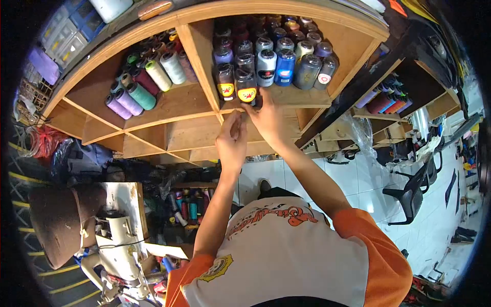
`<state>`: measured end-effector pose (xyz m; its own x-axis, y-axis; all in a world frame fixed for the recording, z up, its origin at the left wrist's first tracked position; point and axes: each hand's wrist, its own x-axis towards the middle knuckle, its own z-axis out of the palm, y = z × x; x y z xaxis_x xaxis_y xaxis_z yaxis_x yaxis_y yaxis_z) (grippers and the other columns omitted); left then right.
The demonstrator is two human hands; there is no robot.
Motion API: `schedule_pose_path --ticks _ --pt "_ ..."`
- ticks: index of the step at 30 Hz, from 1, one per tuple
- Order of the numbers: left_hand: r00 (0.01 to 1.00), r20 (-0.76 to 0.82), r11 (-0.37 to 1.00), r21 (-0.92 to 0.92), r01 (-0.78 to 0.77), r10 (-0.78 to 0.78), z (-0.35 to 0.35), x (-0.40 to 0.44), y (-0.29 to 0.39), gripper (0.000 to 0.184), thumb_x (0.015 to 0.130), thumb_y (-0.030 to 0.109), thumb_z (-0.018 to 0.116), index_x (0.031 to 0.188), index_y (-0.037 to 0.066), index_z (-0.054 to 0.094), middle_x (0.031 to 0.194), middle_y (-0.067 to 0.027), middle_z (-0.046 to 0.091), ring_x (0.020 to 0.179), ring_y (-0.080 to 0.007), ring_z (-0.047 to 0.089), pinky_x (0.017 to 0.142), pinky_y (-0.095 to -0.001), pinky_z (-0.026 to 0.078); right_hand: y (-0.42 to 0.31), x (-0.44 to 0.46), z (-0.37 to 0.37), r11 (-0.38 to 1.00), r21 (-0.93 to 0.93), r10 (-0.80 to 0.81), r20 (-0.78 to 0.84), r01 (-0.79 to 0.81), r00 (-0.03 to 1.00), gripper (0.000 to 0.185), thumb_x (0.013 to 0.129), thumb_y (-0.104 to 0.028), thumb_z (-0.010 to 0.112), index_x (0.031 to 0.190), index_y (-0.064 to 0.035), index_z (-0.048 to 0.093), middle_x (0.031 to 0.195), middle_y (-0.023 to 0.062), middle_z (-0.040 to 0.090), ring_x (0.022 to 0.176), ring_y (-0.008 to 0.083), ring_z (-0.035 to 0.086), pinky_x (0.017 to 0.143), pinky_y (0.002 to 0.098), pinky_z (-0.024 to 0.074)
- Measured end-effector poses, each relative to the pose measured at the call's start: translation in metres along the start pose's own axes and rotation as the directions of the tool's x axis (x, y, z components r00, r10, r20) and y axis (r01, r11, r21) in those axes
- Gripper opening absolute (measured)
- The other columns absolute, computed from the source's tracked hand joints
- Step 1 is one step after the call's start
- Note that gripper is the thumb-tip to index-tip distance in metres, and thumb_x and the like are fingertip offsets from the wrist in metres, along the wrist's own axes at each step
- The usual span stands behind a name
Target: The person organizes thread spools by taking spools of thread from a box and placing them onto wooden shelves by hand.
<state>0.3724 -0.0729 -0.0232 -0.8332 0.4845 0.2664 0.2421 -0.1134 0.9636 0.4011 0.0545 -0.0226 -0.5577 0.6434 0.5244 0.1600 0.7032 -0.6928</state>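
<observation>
A dark thread spool [246,82] with a yellow and orange label stands at the front edge of the wooden compartment. My right hand [267,118] is closed at its lower end, thumb in front and fingers along the right side. My left hand [232,139] hangs just below the shelf edge, fingers curled together; whether anything is in them is hidden. Left of the held spool stands a similar dark spool [225,82]. To its right are a grey-blue spool [266,68] with a black label and a blue spool [285,68]. Several more rows of wrapped spools fill the space behind.
In the left compartment lie green, lilac and cream spools [158,75]. Lower wooden cubbies [189,134] run beneath. A sewing machine [120,240] stands at lower left, and a black chair [417,189] is on the white tiled floor [360,176] at right. More spools [384,100] sit in a right-hand shelf.
</observation>
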Motion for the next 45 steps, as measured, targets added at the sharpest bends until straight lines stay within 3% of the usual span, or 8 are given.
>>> schedule_pose_path --ticks 6,11,27,34,36,38,40,45 --pt "0.996 -0.037 0.992 0.092 0.084 -0.081 -0.019 -0.029 -0.024 0.037 0.086 -0.003 0.056 0.123 -0.007 0.050 0.117 -0.0190 0.060 0.111 -0.0222 0.058 0.091 -0.0293 0.048 -0.004 -0.002 0.002 0.999 -0.022 -0.028 -0.037 0.027 0.999 0.061 0.071 -0.033 0.078 0.113 0.0030 0.052 0.094 0.0242 0.063 0.086 0.0422 0.061 0.071 0.0471 0.0494" --pt "0.990 -0.086 0.989 0.082 0.120 -0.113 -0.033 -0.052 -0.032 0.035 0.085 -0.005 0.055 0.120 -0.007 0.052 0.114 -0.0182 0.061 0.109 -0.0219 0.060 0.088 -0.0294 0.050 -0.001 -0.008 -0.012 0.998 0.001 0.065 -0.072 -0.065 0.995 0.052 0.074 -0.032 0.077 0.108 0.0006 0.056 0.085 0.0162 0.063 0.074 0.0272 0.063 0.063 0.0377 0.0489" --pt "0.987 -0.121 0.977 0.172 0.124 -0.104 -0.049 -0.075 -0.063 0.033 0.084 -0.001 0.059 0.116 -0.006 0.055 0.105 -0.0193 0.066 0.098 -0.0206 0.065 0.081 -0.0282 0.051 0.014 0.004 -0.012 0.993 -0.117 -0.007 -0.131 -0.009 0.991 0.056 0.072 -0.038 0.077 0.109 -0.0005 0.056 0.092 0.0193 0.065 0.084 0.0367 0.064 0.069 0.0417 0.0513" --pt "0.967 -0.240 0.966 0.217 0.137 -0.083 -0.088 -0.095 -0.069 0.028 0.083 0.003 0.063 0.111 0.001 0.060 0.085 -0.0112 0.068 0.072 -0.0109 0.063 0.067 -0.0261 0.052 0.012 -0.027 -0.020 0.996 -0.074 -0.062 -0.247 0.045 0.967 0.042 0.077 -0.029 0.075 0.104 -0.0012 0.059 0.099 0.0134 0.062 0.089 0.0258 0.061 0.082 0.0348 0.0474" --pt "0.907 -0.318 0.939 0.116 0.325 -0.275 -0.121 -0.106 -0.053 0.022 0.085 -0.001 0.056 0.107 -0.002 0.060 0.094 -0.0112 0.066 0.085 -0.0115 0.063 0.076 -0.0261 0.051 -0.006 -0.052 -0.023 0.990 -0.005 0.142 -0.005 -0.142 0.990 0.029 0.087 -0.026 0.066 0.095 0.0018 0.062 0.089 0.0161 0.066 0.081 0.0239 0.062 0.074 0.0341 0.0492" --pt "0.870 -0.473 0.935 0.229 0.270 -0.135 -0.161 -0.131 -0.058 0.023 0.083 0.000 0.057 0.105 0.000 0.061 0.085 -0.0078 0.065 0.074 -0.0104 0.061 0.067 -0.0246 0.050 0.005 -0.085 -0.007 1.000 0.000 -0.028 0.169 0.028 0.985 0.028 0.092 -0.024 0.060 0.099 0.0031 0.063 0.089 0.0167 0.067 0.076 0.0233 0.063 0.070 0.0342 0.0503" --pt "0.812 -0.578 0.882 0.339 0.326 -0.078 -0.206 -0.161 -0.036 0.020 0.081 -0.001 0.056 0.100 0.001 0.061 0.080 -0.0053 0.062 0.069 -0.0100 0.058 0.063 -0.0240 0.047 0.003 -0.127 0.018 0.971 0.173 0.080 0.422 -0.166 0.903 0.027 0.094 -0.022 0.057 0.095 0.0045 0.063 0.086 0.0136 0.067 0.075 0.0184 0.063 0.069 0.0323 0.0495" --pt "0.361 -0.927 0.901 0.241 0.361 0.103 -0.299 -0.259 -0.003 0.016 0.076 -0.002 0.056 0.090 0.003 0.062 0.078 -0.0079 0.057 0.068 -0.0140 0.057 0.062 -0.0273 0.048 -0.054 -0.202 0.078 0.985 0.157 -0.128 0.945 -0.071 0.302 0.023 0.092 -0.020 0.056 0.095 0.0013 0.064 0.075 0.0091 0.065 0.066 0.0130 0.059 0.062 0.0273 0.0469"
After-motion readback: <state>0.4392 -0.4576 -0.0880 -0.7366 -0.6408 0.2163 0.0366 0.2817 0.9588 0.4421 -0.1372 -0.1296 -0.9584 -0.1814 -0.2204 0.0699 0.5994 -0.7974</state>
